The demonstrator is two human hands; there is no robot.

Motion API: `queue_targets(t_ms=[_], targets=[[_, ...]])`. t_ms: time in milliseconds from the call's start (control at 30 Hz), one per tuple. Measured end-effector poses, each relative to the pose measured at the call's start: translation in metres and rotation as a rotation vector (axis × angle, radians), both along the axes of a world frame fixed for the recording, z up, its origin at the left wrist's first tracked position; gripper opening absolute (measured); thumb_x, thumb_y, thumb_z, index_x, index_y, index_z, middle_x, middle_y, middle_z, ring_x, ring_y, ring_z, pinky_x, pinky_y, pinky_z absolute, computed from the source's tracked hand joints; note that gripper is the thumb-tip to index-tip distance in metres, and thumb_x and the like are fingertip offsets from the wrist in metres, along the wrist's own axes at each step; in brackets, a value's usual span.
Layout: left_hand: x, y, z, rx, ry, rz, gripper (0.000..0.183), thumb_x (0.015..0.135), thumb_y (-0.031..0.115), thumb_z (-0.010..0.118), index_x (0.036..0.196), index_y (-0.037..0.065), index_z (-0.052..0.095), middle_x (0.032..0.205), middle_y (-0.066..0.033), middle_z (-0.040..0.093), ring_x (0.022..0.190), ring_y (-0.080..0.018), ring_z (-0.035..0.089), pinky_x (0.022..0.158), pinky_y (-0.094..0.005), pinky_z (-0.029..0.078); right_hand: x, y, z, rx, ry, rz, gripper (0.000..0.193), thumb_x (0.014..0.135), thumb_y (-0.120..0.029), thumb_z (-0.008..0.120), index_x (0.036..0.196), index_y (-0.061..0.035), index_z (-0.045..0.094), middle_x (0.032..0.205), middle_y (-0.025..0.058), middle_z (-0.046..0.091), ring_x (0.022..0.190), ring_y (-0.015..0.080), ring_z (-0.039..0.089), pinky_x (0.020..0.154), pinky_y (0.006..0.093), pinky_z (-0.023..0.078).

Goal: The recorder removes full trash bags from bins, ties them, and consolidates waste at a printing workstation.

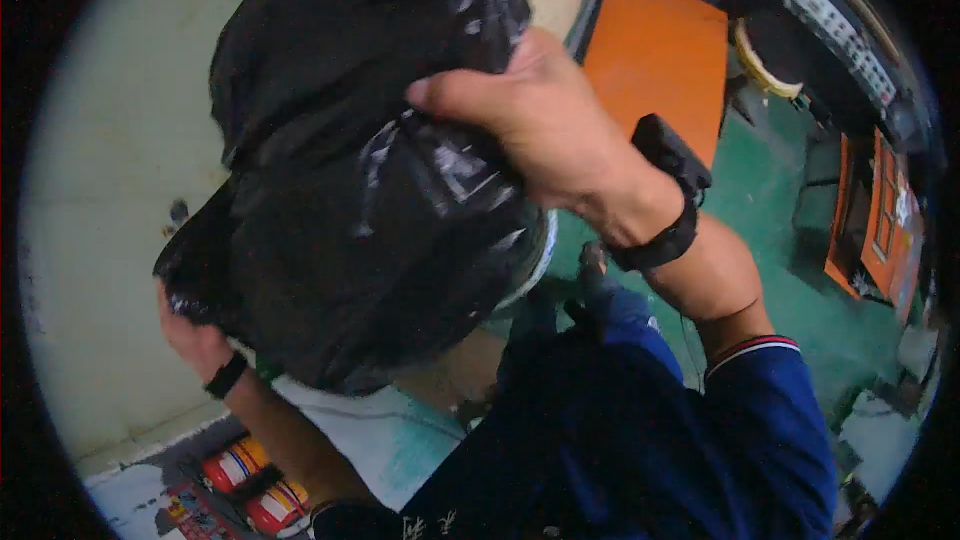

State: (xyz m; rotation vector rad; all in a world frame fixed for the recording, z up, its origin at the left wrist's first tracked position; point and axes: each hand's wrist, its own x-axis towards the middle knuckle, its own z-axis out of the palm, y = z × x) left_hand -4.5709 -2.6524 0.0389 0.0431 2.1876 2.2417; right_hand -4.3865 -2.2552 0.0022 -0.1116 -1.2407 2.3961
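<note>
A large black plastic bag [340, 200] fills the upper middle, its glossy film creased and bulging. My right hand [520, 110] is closed on its right side, the thumb lying across the front and the other fingers hidden behind. My left hand [190, 335] grips the bag's lower left edge, its fingers mostly covered by the plastic. Just below the right side of the bag, a pale curved rim [545, 258] shows; the bag hides the rest of that object. Both wrists carry dark bands, the right one with a small black device.
A pale wall or door panel [110, 200] stands close on the left. Red fire extinguishers [235, 465] sit at the lower left. An orange panel or tabletop [655, 50] lies beyond my right hand. More orange furniture [870, 220] stands on the green floor [770, 230] at right.
</note>
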Motion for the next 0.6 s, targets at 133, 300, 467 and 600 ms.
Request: queue_targets(t_ms=[133, 300, 467, 600], targets=[[0.031, 0.019, 0.091, -0.293, 0.349, -0.073, 0.04, 0.095, 0.023, 0.047, 0.123, -0.004, 0.051, 0.122, -0.0172, 0.057, 0.108, -0.0273, 0.057, 0.096, -0.0392, 0.046, 0.058, 0.028, 0.065, 0.013, 0.097, -0.02, 0.03, 0.075, 0.0, 0.06, 0.105, 0.0083, 0.059, 0.093, 0.0093, 0.067, 0.079, 0.0169, 0.065, 0.074, 0.0305, 0.053], [0.052, 0.06, 0.074, -0.446, 0.626, -0.376, 0.041, 0.094, 0.026, 0.048, 0.123, -0.003, 0.052, 0.121, -0.0157, 0.057, 0.107, -0.0256, 0.057, 0.096, -0.0374, 0.046, 0.124, 0.024, 0.039, -0.053, 0.525, -0.215, 0.033, 0.072, 0.007, 0.054, 0.105, 0.0073, 0.057, 0.096, 0.0074, 0.065, 0.088, 0.0151, 0.061, 0.08, 0.0293, 0.05], [0.099, 0.119, 0.073, -0.225, 0.436, -0.508, 0.041, 0.096, 0.026, 0.044, 0.122, -0.004, 0.052, 0.119, -0.0132, 0.058, 0.106, -0.0239, 0.058, 0.095, -0.0362, 0.045, 0.219, 0.024, 0.049, 0.11, 0.565, -0.302, 0.034, 0.07, 0.007, 0.055, 0.104, 0.0071, 0.055, 0.096, 0.0064, 0.063, 0.088, 0.0149, 0.059, 0.08, 0.0281, 0.048], [0.144, 0.202, 0.061, 0.005, 0.255, -0.68, 0.039, 0.097, 0.024, 0.041, 0.122, -0.003, 0.052, 0.118, -0.0121, 0.059, 0.104, -0.023, 0.058, 0.094, -0.0355, 0.046, 0.291, 0.051, 0.053, 0.208, 0.682, -0.456, 0.033, 0.07, 0.008, 0.054, 0.103, 0.0061, 0.054, 0.095, 0.0055, 0.062, 0.087, 0.0144, 0.058, 0.081, 0.0282, 0.047]])
